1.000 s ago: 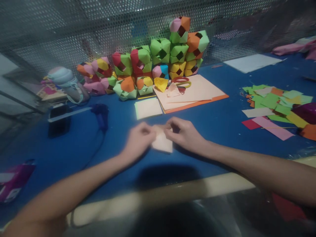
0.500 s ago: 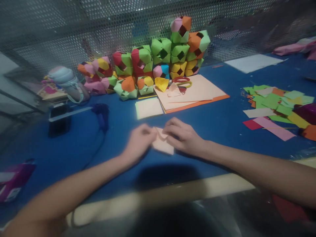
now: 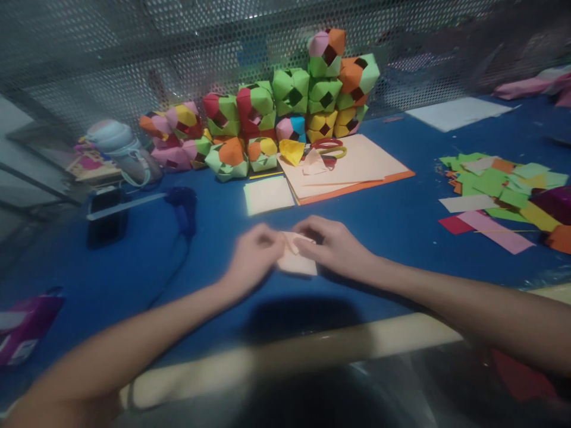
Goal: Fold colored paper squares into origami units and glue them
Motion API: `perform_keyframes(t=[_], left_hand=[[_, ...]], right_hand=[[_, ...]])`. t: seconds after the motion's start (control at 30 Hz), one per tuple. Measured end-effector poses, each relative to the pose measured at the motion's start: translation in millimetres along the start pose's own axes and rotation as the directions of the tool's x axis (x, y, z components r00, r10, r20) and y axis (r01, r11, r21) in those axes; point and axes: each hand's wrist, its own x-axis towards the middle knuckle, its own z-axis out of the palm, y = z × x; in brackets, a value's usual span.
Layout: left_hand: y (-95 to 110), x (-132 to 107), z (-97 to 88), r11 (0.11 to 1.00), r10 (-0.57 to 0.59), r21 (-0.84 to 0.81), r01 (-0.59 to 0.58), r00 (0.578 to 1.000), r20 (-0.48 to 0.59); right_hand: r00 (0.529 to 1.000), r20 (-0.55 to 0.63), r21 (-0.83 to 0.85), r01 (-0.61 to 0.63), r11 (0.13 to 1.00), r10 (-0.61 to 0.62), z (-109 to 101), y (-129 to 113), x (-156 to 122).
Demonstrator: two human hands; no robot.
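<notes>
A small pale peach piece of folded paper (image 3: 298, 261) lies on the blue table (image 3: 392, 220) in front of me. My left hand (image 3: 252, 255) pinches its left edge with curled fingers. My right hand (image 3: 332, 245) presses on its right side, fingers bent over the top flap. Both hands meet over the paper, which is partly hidden beneath them.
Behind the hands lie a pale square sheet (image 3: 267, 195), a stack of peach and orange sheets (image 3: 352, 169) with scissors (image 3: 328, 147), and a row of colourful folded paper cubes (image 3: 276, 107) along a mesh wall. Coloured paper scraps (image 3: 495, 184) sit right; a dark device (image 3: 107, 214) left.
The folded paper has flattened and turned slightly under my hands. My right fingers have shifted over its top flap; my left hand stays pinching the left edge.
</notes>
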Motion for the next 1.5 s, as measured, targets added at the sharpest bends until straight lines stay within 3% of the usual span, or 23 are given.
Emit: perform_keyframes(t=[0.13,0.3,0.9,1.07,1.27,1.5], left_hand=[[2.8,-2.3,1.4,1.000,-0.003,-0.002,0.003,1.000,0.010],[5.7,-3.9,1.6,1.000,-0.016,0.013,0.016,0.999,0.029],[-5.7,-0.9,0.6,0.995,-0.067,-0.071,0.075,0.992,0.110],[-6.0,-1.8,-0.7,0.998,-0.058,-0.018,0.061,0.990,0.129],[-0.1,-4.9,1.1,0.996,-0.030,0.088,0.018,0.991,0.129],[0.7,-6.8,2.7,0.987,0.003,0.155,-0.029,0.987,0.162]], right_hand=[[0.994,0.030,0.053,-0.108,0.993,0.106,-0.5,-3.5,1.3],[0.990,0.027,0.052,-0.138,0.989,0.136,-1.0,-4.4,1.7],[0.997,-0.041,0.001,0.063,0.998,-0.063,2.3,-0.9,-2.0],[0.999,-0.020,0.026,0.051,0.998,-0.051,-0.1,-2.1,-1.4],[0.983,-0.029,-0.014,0.181,0.983,-0.181,0.4,-1.3,-0.1],[0.978,0.007,-0.099,0.210,0.973,-0.210,2.8,0.2,-2.3]])
